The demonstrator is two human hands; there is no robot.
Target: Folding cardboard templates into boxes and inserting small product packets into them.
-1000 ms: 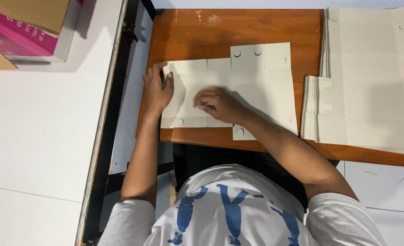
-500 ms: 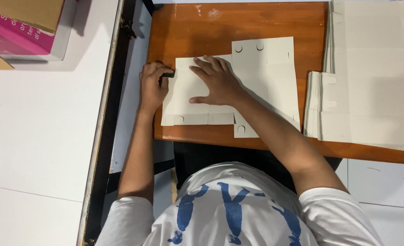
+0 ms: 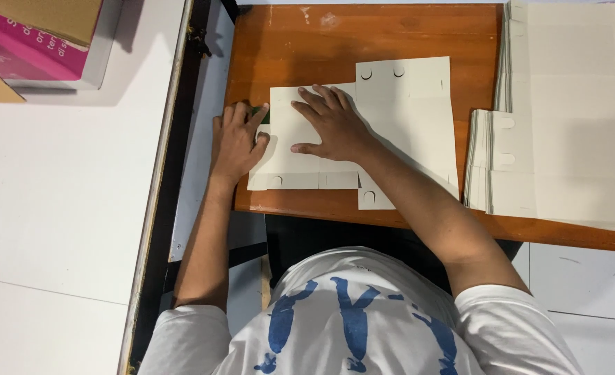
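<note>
A flat cream die-cut cardboard sheet (image 3: 405,118) with tabs and half-moon slits lies on the orange-brown wooden desk (image 3: 300,48). My right hand (image 3: 332,126) presses flat on the sheet's left panel, fingers spread and pointing left. My left hand (image 3: 237,142) rests at the sheet's left edge with the thumb on the card. Its fingers curl by a small dark green object (image 3: 259,112), mostly hidden under them.
A thick stack of the same cream sheets (image 3: 564,125) fills the desk's right side. A white table (image 3: 64,194) stands on the left, with a pink box (image 3: 23,52) and brown cardboard at its far corner. White floor tiles show at the lower right.
My right hand slid from the sheet's near middle toward its far edge and opened its fingers wider. My left hand stayed at the left edge, and the green object came into sight.
</note>
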